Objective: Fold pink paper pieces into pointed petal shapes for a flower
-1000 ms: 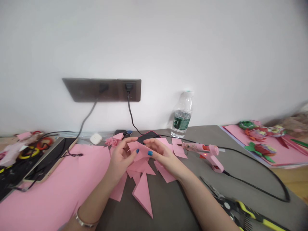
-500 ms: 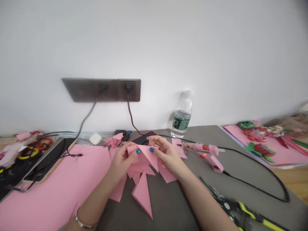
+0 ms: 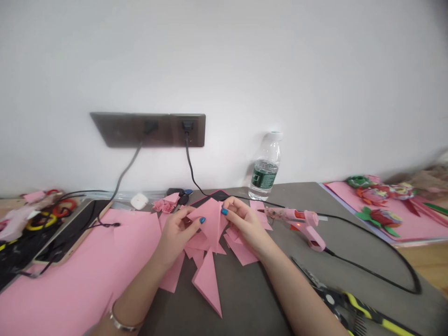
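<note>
While the left hand (image 3: 175, 235) pinches the left edge of a creased, pointed piece of pink paper (image 3: 210, 221) between a blue-nailed thumb and the fingers behind it, the right hand (image 3: 243, 224) grips its right edge the same way, so that the piece is held at the centre of the frame with its narrow point downward. Just below it, a folded pink paper triangle (image 3: 208, 284) lies on the dull grey tabletop (image 3: 252, 294), and a loose pink paper square (image 3: 243, 251) rests near the right wrist. A large flat pink paper sheet (image 3: 119, 252) fills the lower left, where a black-screened smartphone with a pale case (image 3: 72, 233) lies at its upper edge. Right of centre, a pink plastic glue gun (image 3: 297, 218) lies with a red light showing, its black cord looping toward the right edge. Behind it, a clear plastic bottle with a green label (image 3: 265, 175) leans by the white wall. At lower right lies a black-and-yellow-handled metal tool (image 3: 350, 305), partly hidden by the right forearm, and at far right a red paper flower with green leaves (image 3: 384, 219) sits on stacked coloured sheets.
</note>
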Motion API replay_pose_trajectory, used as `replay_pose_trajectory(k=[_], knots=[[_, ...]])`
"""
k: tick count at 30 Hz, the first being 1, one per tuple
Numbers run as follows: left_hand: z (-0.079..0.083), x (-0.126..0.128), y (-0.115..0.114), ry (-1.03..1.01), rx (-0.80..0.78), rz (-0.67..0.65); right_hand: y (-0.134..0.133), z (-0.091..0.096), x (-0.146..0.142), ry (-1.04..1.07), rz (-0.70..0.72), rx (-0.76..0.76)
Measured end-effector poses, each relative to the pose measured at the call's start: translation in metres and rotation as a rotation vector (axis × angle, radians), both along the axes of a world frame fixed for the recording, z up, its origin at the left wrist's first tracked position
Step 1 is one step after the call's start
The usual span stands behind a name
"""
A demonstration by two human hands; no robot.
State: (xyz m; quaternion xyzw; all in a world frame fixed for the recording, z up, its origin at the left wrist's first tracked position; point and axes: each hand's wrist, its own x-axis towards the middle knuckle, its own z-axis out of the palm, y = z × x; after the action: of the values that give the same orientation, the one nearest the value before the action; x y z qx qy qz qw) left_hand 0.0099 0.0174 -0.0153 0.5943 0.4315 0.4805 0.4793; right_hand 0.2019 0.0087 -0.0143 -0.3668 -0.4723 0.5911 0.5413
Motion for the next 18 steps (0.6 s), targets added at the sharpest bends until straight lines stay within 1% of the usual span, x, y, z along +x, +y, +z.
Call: replay_pose_trajectory(k=[3,5,8,10,11,15,18], knots=[[-0.002,-0.001,0.000,0.064,0.070,-0.035,0.001,-0.002,-0.001,-0.053,0.042,0.039],[0.000,-0.001,-0.001,0.059,0.068,-0.052,0.000,-0.003,-0.003,-0.086,0.048,0.085],[0.004,0.000,-0.003,0.023,0.017,-0.103,-0.001,-0.002,-0.005,-0.079,-0.030,0.111],[0.007,0.000,-0.004,0.031,0.018,-0.148,-0.001,0.000,-0.006,-0.057,-0.069,0.101],[0.007,0.000,-0.004,0.044,0.029,-0.150,-0.001,0.000,-0.006,-0.054,-0.072,0.094],[0.007,-0.002,-0.003,0.145,0.116,-0.060,0.001,-0.006,-0.004,-0.150,-0.053,0.113],[0.006,-0.003,-0.003,0.286,0.187,-0.028,0.003,-0.011,-0.002,-0.233,-0.096,0.158]])
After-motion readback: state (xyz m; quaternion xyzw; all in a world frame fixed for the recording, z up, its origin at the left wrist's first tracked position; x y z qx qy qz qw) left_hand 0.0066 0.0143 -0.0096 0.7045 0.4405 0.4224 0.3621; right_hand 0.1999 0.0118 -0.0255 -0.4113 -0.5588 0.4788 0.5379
